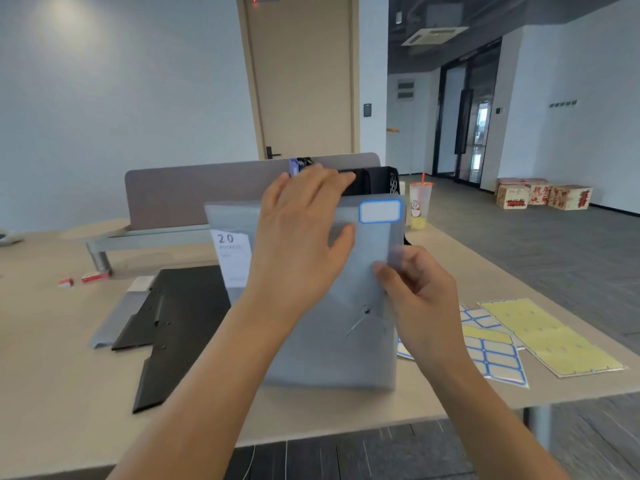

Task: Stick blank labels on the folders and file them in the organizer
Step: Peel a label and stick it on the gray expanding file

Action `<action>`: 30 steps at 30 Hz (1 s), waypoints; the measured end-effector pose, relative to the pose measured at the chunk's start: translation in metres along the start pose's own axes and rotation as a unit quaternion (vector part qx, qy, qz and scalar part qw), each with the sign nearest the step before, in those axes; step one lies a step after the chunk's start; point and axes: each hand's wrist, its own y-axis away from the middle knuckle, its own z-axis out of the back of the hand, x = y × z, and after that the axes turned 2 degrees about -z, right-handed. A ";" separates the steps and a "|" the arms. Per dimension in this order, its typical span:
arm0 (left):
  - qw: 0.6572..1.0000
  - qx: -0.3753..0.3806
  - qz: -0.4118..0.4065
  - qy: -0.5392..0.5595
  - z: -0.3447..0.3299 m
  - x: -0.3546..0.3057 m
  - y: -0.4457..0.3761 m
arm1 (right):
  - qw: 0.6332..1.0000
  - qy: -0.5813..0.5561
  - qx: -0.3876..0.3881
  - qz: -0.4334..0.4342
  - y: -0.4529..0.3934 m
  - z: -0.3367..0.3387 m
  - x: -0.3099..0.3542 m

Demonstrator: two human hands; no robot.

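1. Two hands carry one grey folder [332,334] upright above the table [52,375], its blue-bordered blank label [380,212] already stuck at the upper right corner. My reading is that the labelling of this one is done and filing is the step in hand.
2. The left hand [298,237] lies flat against the folder's face, fingers straight and spread, thumb out toward 3 o'clock. It presses and steadies instead of clasping, likely to keep the thin sheet from flopping.
3. The right hand [415,292] pinches the folder's right edge between thumb and curled fingers at about 4 o'clock from the label. That gives it the steering grip.
4. The black organizer [377,180] stands at 12 o'clock, just behind the folder's top edge and partly hidden by the left fingers. Its slots are open upward, so the folder probably has to rise and go forward before dropping in.
5. Edges to mind: the organizer's near rim, and the drink cup [420,206] just beside it at 1 o'clock.
6. More folders [180,327], black and grey, lie fanned at 9 o'clock, waiting their turn; the label sheets [498,362] lie at 3 o'clock with a yellow backing sheet [550,337] beside them. Both sit well clear of the forward path, so the room ahead looks free.
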 end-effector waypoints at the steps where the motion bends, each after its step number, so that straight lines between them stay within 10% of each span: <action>1: 1.000 -0.020 0.020 -0.003 0.003 0.002 0.008 | 1.000 0.003 -0.003 0.002 0.001 -0.001 -0.002; 7: 0.961 -0.110 0.250 0.045 0.022 0.023 0.069 | 1.000 0.019 -0.014 0.004 0.003 -0.005 -0.007; 13: 0.899 -0.023 0.415 0.138 0.016 0.048 0.110 | 0.999 0.035 -0.014 -0.008 0.016 -0.009 -0.016; 30: 0.893 0.054 0.420 0.152 -0.042 0.059 0.136 | 0.982 0.172 0.035 -0.065 0.047 0.022 -0.051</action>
